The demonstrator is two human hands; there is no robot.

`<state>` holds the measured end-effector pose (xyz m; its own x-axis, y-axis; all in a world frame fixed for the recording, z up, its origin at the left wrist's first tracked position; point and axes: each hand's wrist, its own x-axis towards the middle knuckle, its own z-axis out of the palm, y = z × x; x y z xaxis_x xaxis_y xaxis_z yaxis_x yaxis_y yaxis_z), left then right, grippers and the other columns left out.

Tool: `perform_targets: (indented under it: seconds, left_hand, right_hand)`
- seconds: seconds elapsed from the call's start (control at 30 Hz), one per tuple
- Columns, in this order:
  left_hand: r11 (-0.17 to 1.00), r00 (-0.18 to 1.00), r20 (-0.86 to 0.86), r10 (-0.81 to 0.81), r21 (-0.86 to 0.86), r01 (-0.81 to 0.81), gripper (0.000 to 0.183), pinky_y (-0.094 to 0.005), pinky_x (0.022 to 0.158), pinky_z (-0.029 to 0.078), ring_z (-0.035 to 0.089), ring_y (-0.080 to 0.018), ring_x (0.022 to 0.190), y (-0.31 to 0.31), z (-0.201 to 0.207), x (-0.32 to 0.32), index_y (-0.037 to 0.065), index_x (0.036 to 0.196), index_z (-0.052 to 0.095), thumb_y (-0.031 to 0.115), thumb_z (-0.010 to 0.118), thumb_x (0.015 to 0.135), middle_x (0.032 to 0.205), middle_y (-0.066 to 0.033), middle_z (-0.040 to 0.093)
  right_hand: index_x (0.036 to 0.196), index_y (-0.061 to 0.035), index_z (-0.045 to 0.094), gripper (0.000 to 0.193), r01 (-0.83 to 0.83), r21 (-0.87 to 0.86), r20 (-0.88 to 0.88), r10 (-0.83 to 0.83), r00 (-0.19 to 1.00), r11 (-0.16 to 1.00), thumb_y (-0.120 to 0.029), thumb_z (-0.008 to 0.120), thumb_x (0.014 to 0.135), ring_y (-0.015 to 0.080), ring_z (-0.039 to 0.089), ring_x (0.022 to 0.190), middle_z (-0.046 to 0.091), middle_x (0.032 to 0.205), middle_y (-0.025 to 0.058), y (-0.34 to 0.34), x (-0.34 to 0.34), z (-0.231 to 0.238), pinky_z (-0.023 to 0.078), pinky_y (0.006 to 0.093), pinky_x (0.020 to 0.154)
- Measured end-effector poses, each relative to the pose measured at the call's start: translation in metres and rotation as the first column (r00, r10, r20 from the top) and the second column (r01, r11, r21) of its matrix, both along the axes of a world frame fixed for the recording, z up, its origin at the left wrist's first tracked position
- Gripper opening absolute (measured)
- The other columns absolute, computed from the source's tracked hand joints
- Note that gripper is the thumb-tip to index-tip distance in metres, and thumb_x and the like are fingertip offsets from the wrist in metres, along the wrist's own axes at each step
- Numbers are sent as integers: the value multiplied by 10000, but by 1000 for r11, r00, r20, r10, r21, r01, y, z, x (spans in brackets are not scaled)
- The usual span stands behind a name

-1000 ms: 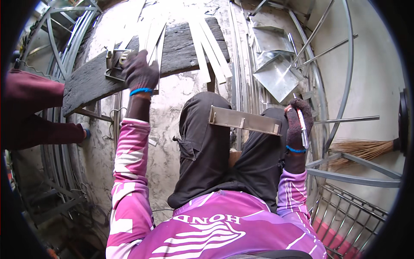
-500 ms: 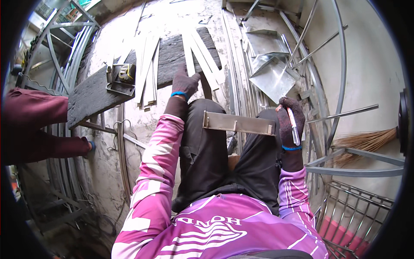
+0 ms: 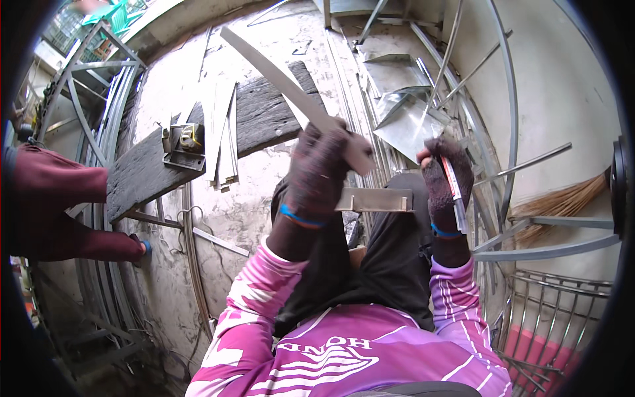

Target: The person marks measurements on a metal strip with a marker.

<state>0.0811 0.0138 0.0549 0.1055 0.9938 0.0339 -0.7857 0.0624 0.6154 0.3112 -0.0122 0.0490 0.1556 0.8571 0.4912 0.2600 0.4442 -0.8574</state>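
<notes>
My left hand (image 3: 316, 173), in a dark knitted glove, grips a flat metal strip (image 3: 281, 81) near its lower end. The strip slants up and to the left, over the dark wooden board (image 3: 264, 119). In my right gloved hand (image 3: 436, 188) is a marker pen (image 3: 455, 188), white and red with a clear end, pointing down along the palm. A shallow metal piece with small upright tabs (image 3: 382, 200) lies across my thighs, partly hidden behind my left hand. More flat strips (image 3: 221, 132) rest on the board.
A square metal frame (image 3: 182, 161) with a tape measure (image 3: 190, 137) sits on the board. Another person's maroon trouser leg (image 3: 59, 175) is at the left. Bent sheet metal (image 3: 410, 119), long bars, a straw broom (image 3: 569, 198) and a wire rack (image 3: 555, 311) stand to the right.
My left hand has lifted a strip off the board and brought it up and toward me. My right hand, still holding the marker pen, has shifted slightly. The view has tilted a little.
</notes>
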Motion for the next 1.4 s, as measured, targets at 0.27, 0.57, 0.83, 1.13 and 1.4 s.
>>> perform_targets:
  seconds: [0.27,0.57,0.83,1.13,1.4]
  left_hand:
    - [984,983,-155,-98,130,118,423,-347,1047,555,666,-159,1208,-32,-34,95,11,1408,600,53,750,1015,1310,-102,715]
    - [631,416,-842,343,535,562,262,-445,740,591,740,-407,864,-19,-9,18,33,1176,703,72,764,924,949,-203,727]
    - [810,346,-795,499,569,140,912,-453,1142,497,589,-308,1363,-24,-33,-112,-19,1487,552,286,997,752,1462,-171,593]
    - [784,0,-879,478,426,451,1254,-525,1191,476,490,-419,1487,-10,-58,-84,73,1645,401,372,1051,616,1607,-230,464]
    - [755,38,-848,529,490,435,1129,-517,1180,481,542,-433,1436,-12,-61,-84,46,1573,463,336,1046,650,1547,-232,533]
  right_hand:
    - [1189,7,704,255,-78,160,535,-20,845,984,-67,771,955,383,743,1015,740,1084,207,-9,-24,62,590,428,918]
    - [1141,-13,689,175,134,-58,504,-87,859,989,26,689,970,295,726,940,725,990,155,-18,40,14,569,389,884]
    - [1100,-27,707,158,151,-234,600,20,800,960,-33,681,945,371,756,936,743,1005,182,-59,100,-21,596,440,835]
    - [974,-24,736,93,34,-182,603,84,794,983,-27,718,883,373,756,811,740,869,182,-38,99,-41,594,434,732]
    - [1003,1,745,160,-119,-183,638,210,741,976,-28,731,846,356,764,919,766,970,180,-28,113,-39,605,442,834]
